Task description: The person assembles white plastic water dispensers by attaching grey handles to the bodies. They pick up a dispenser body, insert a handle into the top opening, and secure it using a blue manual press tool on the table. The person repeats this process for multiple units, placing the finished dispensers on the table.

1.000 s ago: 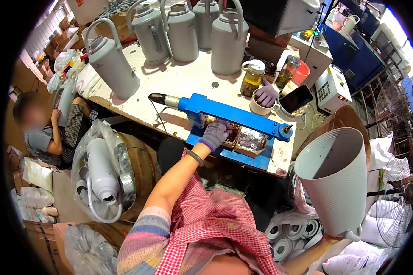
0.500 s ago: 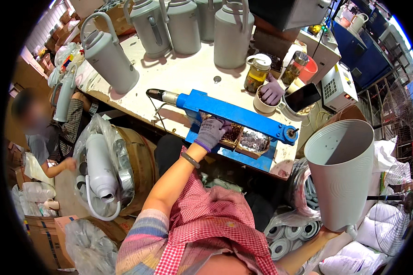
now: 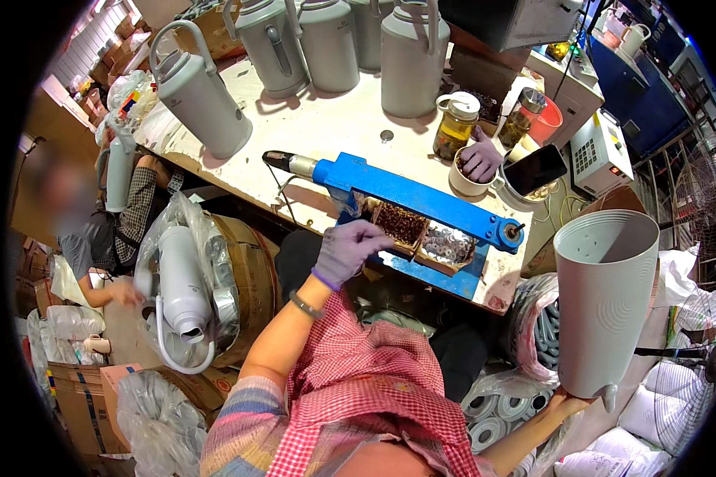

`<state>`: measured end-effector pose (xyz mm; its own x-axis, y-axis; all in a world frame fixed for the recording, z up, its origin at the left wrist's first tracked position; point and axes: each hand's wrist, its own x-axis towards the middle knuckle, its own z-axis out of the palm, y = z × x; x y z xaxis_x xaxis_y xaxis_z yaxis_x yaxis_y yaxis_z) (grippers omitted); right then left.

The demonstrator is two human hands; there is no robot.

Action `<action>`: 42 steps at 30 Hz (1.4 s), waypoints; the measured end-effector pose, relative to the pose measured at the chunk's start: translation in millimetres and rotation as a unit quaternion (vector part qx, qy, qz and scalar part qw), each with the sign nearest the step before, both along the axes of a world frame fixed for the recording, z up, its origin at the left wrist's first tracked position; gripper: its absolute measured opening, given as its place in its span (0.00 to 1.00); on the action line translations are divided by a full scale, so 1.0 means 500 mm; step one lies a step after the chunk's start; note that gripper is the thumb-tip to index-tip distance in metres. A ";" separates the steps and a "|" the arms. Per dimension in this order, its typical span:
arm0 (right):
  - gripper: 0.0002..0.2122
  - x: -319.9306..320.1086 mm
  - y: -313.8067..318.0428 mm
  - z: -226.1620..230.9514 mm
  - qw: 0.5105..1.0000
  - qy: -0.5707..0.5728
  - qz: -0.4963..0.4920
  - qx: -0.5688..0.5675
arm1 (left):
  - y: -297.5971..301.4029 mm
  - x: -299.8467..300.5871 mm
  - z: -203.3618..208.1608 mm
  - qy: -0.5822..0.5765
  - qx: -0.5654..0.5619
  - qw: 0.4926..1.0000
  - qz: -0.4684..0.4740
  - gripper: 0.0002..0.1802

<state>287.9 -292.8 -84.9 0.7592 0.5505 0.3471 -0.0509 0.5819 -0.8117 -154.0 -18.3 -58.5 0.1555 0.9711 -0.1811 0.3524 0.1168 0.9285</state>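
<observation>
My left hand (image 3: 348,253), in a thin purple-grey glove, is in front of the blue metal fixture (image 3: 422,200). Its fingertips are pinched together; whatever they hold is too small to make out. Beside it, under the blue arm, sit a small box of dark brown small parts (image 3: 399,224) and a box of silvery washer-like pieces (image 3: 447,245). My bare right hand (image 3: 569,404) grips the lower end of a pale grey flask shell (image 3: 605,310) on the right. The shell stands nearly upright, wide open end up, with a small spout at the bottom.
Several grey flasks (image 3: 203,103) stand on the white table (image 3: 310,127). Jars, a cup with a glove (image 3: 477,163) and a phone (image 3: 535,168) sit at the right. On the left, a carton (image 3: 247,278) holds a flask body. Another person (image 3: 79,222) sits at far left.
My left hand has drawn back from the box of brown parts toward me, fingers pinched. The flask shell has shifted a little to the right and stands more upright in my right hand.
</observation>
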 end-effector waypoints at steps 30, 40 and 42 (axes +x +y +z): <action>0.20 0.077 0.007 -0.108 0.945 0.202 -0.217 -0.137 | 0.113 0.368 0.100 -0.142 0.117 0.958 -0.220 0.09; 0.19 0.140 0.014 -0.121 0.948 0.297 -0.109 -0.032 | 0.111 0.351 0.074 -0.125 0.302 0.921 -0.213 0.14; 0.20 0.155 -0.001 -0.143 0.961 0.209 -0.159 -0.083 | 0.078 0.328 0.109 -0.160 0.245 0.944 -0.149 0.18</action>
